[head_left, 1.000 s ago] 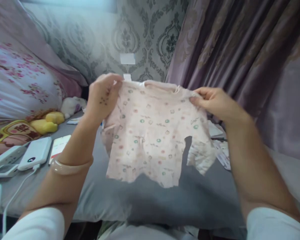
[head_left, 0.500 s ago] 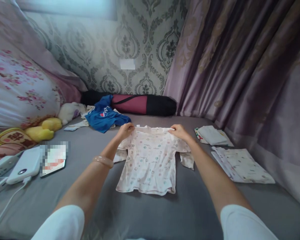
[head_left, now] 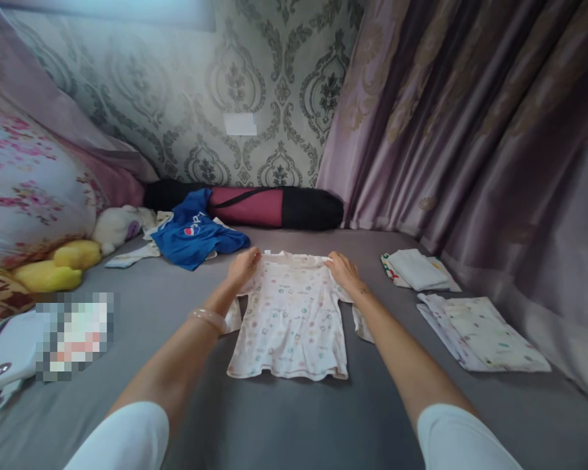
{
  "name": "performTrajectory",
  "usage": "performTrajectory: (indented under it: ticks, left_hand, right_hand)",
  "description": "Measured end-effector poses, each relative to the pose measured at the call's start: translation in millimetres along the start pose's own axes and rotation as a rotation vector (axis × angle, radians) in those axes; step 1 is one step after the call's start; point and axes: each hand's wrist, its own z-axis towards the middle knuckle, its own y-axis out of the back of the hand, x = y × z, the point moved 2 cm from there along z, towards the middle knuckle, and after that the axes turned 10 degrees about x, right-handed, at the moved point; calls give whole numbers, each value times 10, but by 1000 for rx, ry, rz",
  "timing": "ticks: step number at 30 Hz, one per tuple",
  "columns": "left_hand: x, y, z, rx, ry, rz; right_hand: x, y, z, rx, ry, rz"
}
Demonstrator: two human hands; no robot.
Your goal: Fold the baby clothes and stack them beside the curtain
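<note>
A small white long-sleeved shirt (head_left: pixel 291 313) with a fine coloured print is spread on the grey bed sheet (head_left: pixel 294 418), its collar away from me and its hem towards me. My left hand (head_left: pixel 245 266) pinches the left shoulder, close to the collar. At the opposite shoulder, my right hand (head_left: pixel 343 269) is closed on the fabric. Both sleeves hang down beside the body of the shirt, partly hidden behind my forearms. A pale bangle (head_left: pixel 208 320) circles my left wrist.
Folded clothes (head_left: pixel 494 333) and a smaller folded stack (head_left: pixel 419 269) lie at the right. A crumpled blue shirt (head_left: pixel 191 232) sits before a long black and red bag (head_left: pixel 255 207). At the left are yellow plush toys (head_left: pixel 78 254) and a white power bank (head_left: pixel 17 343) with a cable.
The view has shifted slightly to the right. My hands keep their grip at both shoulders and have come slightly closer together, the sleeves lying nearer the shirt's body.
</note>
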Motion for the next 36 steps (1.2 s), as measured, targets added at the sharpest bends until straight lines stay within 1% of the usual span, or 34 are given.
performTrajectory:
  ticks: [4,9,13,16,19,21,24,26,28,30,32,36]
  left_hand:
    - [-30,-6,37,38,29,141]
    - [10,-89,120,75,38,209]
    - [60,-189,191,113,108,163]
    - [84,-228,219,142,141,130]
    - [148,-199,225,159,153,43]
    - [232,-149,204,163,162,-34]
    - [395,-56,102,153,206,-88]
    - [486,6,-15,141,229,-111]
    - [544,63,-152,124,225,-141]
    - [578,108,-287,106,205,-175]
    - [610,129,-403,88,197,-230]
    - [692,113,-558,69,226,-431]
  right_hand:
    - [-18,-81,79,17,-7,-56]
    - [-41,-171,149,9,1,-118]
    - [-41,-264,175,4,-9,-153]
    - [-41,-307,184,5,-24,-163]
    - [-35,-298,172,12,-47,-158]
    - [-2,-282,142,-15,-43,-158]
    - [126,-311,74,-53,39,-133]
    - [247,-381,32,-28,116,-101]
    - [360,-471,8,25,156,-72]
    - [436,-559,8,88,152,-49]
    - [468,-631,26,153,116,-34]
    - [463,-706,65,232,55,-45]
